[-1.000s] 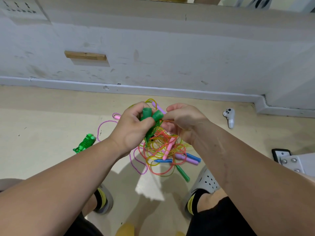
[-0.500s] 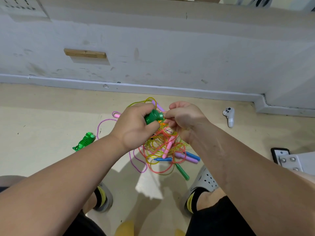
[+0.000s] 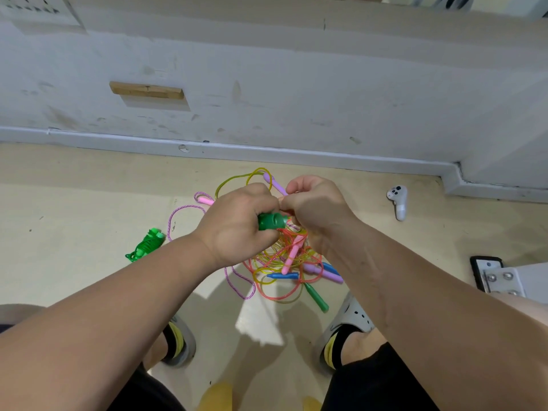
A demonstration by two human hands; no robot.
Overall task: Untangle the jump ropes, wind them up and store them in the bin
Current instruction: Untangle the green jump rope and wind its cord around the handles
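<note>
Head view: left hand (image 3: 237,229) grips green handle (image 3: 271,222), right hand (image 3: 317,209) pinches it

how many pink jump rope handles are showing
2. The far pink handle lies on the floor beside the left hand; the near pink handle sits in the tangle below the right hand. The hands may hide more.

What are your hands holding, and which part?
Left hand grips the green jump-rope handle around its body. Right hand pinches something at its tip, hidden.
</note>
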